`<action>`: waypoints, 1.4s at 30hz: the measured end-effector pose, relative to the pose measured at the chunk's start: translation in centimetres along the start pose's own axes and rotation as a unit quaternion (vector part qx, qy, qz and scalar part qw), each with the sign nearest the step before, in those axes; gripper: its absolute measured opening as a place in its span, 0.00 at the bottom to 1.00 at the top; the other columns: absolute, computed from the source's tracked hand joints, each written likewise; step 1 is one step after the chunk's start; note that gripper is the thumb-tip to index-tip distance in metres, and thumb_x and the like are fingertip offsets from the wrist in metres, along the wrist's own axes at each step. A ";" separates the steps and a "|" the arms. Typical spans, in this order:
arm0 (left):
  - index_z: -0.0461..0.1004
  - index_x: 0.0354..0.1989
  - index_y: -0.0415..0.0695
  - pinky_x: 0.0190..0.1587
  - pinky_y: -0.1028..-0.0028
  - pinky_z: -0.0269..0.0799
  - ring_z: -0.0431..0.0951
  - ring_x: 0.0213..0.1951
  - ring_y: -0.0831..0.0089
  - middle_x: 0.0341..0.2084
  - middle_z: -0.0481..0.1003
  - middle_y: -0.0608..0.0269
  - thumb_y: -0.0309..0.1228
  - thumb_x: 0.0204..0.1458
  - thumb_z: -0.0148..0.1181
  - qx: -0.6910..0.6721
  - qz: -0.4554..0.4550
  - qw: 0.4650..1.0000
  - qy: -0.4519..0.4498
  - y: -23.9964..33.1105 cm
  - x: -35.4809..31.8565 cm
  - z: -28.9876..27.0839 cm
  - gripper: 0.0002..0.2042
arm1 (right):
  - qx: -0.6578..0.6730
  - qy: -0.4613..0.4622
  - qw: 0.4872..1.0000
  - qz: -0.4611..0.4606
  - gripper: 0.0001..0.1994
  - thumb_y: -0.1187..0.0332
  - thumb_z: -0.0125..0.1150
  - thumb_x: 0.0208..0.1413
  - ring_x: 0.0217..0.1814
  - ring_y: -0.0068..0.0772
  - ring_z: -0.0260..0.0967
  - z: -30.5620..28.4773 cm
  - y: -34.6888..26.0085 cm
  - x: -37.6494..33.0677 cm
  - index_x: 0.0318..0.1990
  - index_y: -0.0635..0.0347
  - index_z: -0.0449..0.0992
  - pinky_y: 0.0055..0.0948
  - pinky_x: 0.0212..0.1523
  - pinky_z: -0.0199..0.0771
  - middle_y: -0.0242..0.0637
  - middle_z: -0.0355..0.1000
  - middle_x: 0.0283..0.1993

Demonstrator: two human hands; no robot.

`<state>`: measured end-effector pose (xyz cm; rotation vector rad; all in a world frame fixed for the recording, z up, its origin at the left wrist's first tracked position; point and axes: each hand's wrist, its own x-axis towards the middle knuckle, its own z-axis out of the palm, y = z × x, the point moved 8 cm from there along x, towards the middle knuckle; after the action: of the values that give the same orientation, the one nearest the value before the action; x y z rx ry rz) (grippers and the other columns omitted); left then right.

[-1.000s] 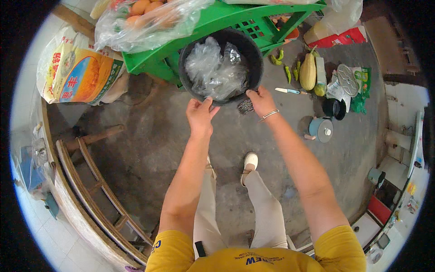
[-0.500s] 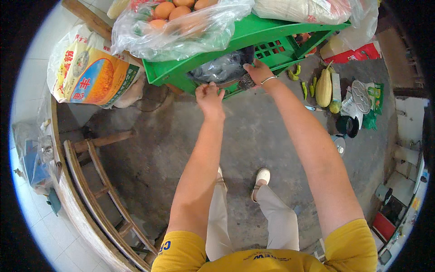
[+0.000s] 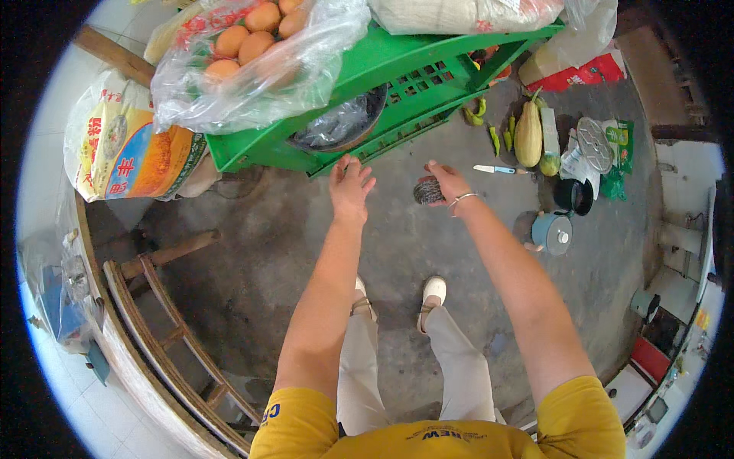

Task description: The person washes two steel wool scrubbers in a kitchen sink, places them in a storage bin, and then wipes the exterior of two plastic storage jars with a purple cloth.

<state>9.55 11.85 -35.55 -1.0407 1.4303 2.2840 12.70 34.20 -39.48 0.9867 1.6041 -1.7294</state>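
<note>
Fingers loosely spread and empty, the left hand [image 3: 350, 188] hovers near frame centre, below the round black basin [image 3: 377, 108] of crumpled clear plastic [image 3: 340, 122] inside the green plastic crate [image 3: 248, 150], while the right hand [image 3: 451, 183] grips a dark, rounded, mesh-textured scrubber [image 3: 427, 191].

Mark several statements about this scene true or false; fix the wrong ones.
1. The right hand holds a dark scrubber. True.
2. The left hand grips the black basin. False: the left hand is empty; the basin sits inside the green rack.
3. The eggs lie in a clear plastic bag. True.
4. The knife stands in the lidded pot. False: the knife lies on the floor.
5. The pale gourd lies on the floor. True.
</note>
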 end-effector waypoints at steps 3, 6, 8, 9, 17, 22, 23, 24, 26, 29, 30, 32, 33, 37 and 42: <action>0.59 0.54 0.43 0.47 0.62 0.69 0.71 0.48 0.61 0.50 0.65 0.53 0.36 0.55 0.53 -0.018 -0.015 1.000 -0.006 -0.9 -1.1 -1.9 0.20 | 0.226 -0.059 0.972 0.011 0.24 0.46 0.54 0.53 0.43 0.39 0.71 -0.7 0.9 -2.2 0.49 0.54 0.69 0.45 0.38 0.75 0.39 0.71 0.45; 0.59 0.54 0.44 0.45 0.64 0.70 0.72 0.46 0.62 0.48 0.66 0.53 0.36 0.55 0.52 -0.042 -0.077 0.996 0.023 -3.7 -5.2 -6.7 0.20 | 0.392 -0.083 0.914 0.061 0.26 0.45 0.52 0.54 0.47 0.41 0.69 -0.1 2.0 -6.2 0.49 0.56 0.68 0.50 0.45 0.71 0.40 0.70 0.46; 0.60 0.53 0.45 0.42 0.65 0.71 0.73 0.43 0.64 0.45 0.68 0.55 0.37 0.56 0.52 -0.048 -0.110 0.992 0.036 -5.3 -9.1 -10.1 0.19 | 0.441 -0.141 0.885 0.059 0.25 0.47 0.51 0.54 0.49 0.44 0.67 1.0 1.6 -9.5 0.51 0.58 0.67 0.52 0.50 0.67 0.42 0.70 0.48; 0.61 0.52 0.46 0.41 0.66 0.72 0.73 0.42 0.64 0.44 0.68 0.56 0.37 0.56 0.51 -0.048 -0.126 0.990 0.044 -6.2 -10.9 -11.8 0.18 | 0.463 -0.170 0.868 0.057 0.25 0.48 0.51 0.55 0.51 0.45 0.67 1.6 0.9 -11.4 0.51 0.58 0.67 0.53 0.52 0.65 0.43 0.69 0.50; 0.60 0.54 0.46 0.38 0.69 0.71 0.74 0.40 0.66 0.43 0.69 0.59 0.35 0.56 0.52 -0.036 -0.155 0.983 -0.090 -2.1 -23.4 -7.5 0.19 | 0.419 -0.266 0.868 -0.028 0.18 0.71 0.50 0.57 0.52 0.46 0.67 4.8 -5.5 -22.2 0.54 0.65 0.63 0.46 0.55 0.68 0.45 0.67 0.53; 0.58 0.58 0.45 0.40 0.71 0.70 0.72 0.41 0.71 0.46 0.68 0.61 0.34 0.56 0.52 0.022 -0.055 0.986 -0.159 5.6 -24.7 -1.3 0.22 | 0.118 -0.160 0.970 -0.140 0.20 0.69 0.57 0.54 0.49 0.31 0.68 6.8 -7.1 -24.7 0.55 0.60 0.64 0.34 0.53 0.69 0.35 0.69 0.49; 0.57 0.58 0.45 0.40 0.72 0.70 0.72 0.42 0.72 0.46 0.68 0.63 0.34 0.55 0.53 0.033 -0.052 0.983 -0.171 6.2 -24.5 -0.5 0.23 | 0.033 -0.140 0.971 -0.189 0.21 0.68 0.58 0.53 0.49 0.28 0.67 6.7 -6.8 -24.4 0.55 0.60 0.64 0.32 0.53 0.68 0.34 0.68 0.49; 0.57 0.59 0.45 0.39 0.73 0.70 0.71 0.43 0.74 0.46 0.68 0.64 0.33 0.55 0.53 0.043 -0.050 0.981 -0.181 6.9 -24.5 0.2 0.24 | -0.053 -0.120 0.964 -0.233 0.23 0.68 0.59 0.53 0.49 0.26 0.67 7.1 -7.2 -25.2 0.56 0.61 0.63 0.29 0.53 0.68 0.33 0.68 0.49; 0.61 0.56 0.45 0.38 0.75 0.69 0.71 0.40 0.76 0.42 0.70 0.68 0.31 0.54 0.54 0.034 -0.036 0.984 -0.172 8.0 -24.9 0.3 0.20 | 0.031 -0.147 0.964 -0.220 0.23 0.69 0.61 0.51 0.49 0.22 0.65 8.2 -7.2 -27.2 0.55 0.62 0.64 0.24 0.51 0.67 0.32 0.69 0.48; 0.67 0.49 0.45 0.37 0.77 0.70 0.72 0.37 0.79 0.38 0.72 0.71 0.26 0.52 0.54 0.051 -0.022 0.990 -0.128 8.9 -25.7 -0.8 0.15 | 0.069 -0.113 0.963 -0.234 0.21 0.72 0.61 0.50 0.49 0.23 0.66 8.8 -7.7 -30.2 0.52 0.62 0.67 0.25 0.49 0.69 0.34 0.69 0.47; 0.67 0.49 0.45 0.37 0.77 0.70 0.72 0.38 0.79 0.38 0.72 0.70 0.25 0.52 0.54 0.057 0.006 0.989 -0.134 9.5 -26.0 -0.9 0.15 | 0.053 -0.092 0.971 -0.215 0.20 0.73 0.62 0.49 0.48 0.23 0.66 8.3 -7.3 -30.2 0.51 0.62 0.67 0.24 0.49 0.69 0.34 0.69 0.47; 0.67 0.49 0.45 0.37 0.78 0.69 0.72 0.38 0.80 0.39 0.72 0.70 0.23 0.51 0.55 0.071 0.061 0.985 -0.144 10.3 -26.7 -1.2 0.15 | 0.022 -0.051 0.984 -0.172 0.19 0.74 0.63 0.48 0.48 0.23 0.66 7.3 -6.5 -30.5 0.49 0.62 0.68 0.24 0.48 0.70 0.35 0.69 0.48; 0.67 0.48 0.45 0.38 0.78 0.70 0.72 0.40 0.78 0.40 0.72 0.68 0.21 0.49 0.55 0.042 0.086 0.980 -0.177 10.8 -27.3 -0.8 0.17 | 0.028 -0.044 0.973 -0.223 0.18 0.75 0.62 0.47 0.48 0.23 0.67 6.8 -7.1 -31.5 0.47 0.62 0.68 0.24 0.48 0.70 0.36 0.69 0.48; 0.66 0.48 0.45 0.38 0.74 0.72 0.73 0.41 0.74 0.42 0.72 0.65 0.25 0.52 0.52 -0.007 0.048 0.977 -0.207 12.5 -31.4 2.0 0.14 | 0.034 0.004 0.913 -0.407 0.15 0.81 0.59 0.46 0.48 0.25 0.68 5.1 -10.6 -38.8 0.44 0.61 0.69 0.24 0.47 0.70 0.37 0.69 0.50; 0.65 0.47 0.41 0.37 0.70 0.75 0.75 0.39 0.68 0.40 0.72 0.61 0.33 0.57 0.48 -0.080 -0.184 0.921 -0.334 14.9 -38.6 7.2 0.13 | -0.107 0.120 0.797 -0.582 0.16 0.84 0.53 0.46 0.51 0.26 0.67 1.6 -15.1 -49.0 0.44 0.60 0.69 0.26 0.49 0.69 0.38 0.68 0.52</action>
<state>25.77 16.74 2.87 -0.4255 0.7148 2.1747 27.59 30.89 9.46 -0.0277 2.8413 -2.0473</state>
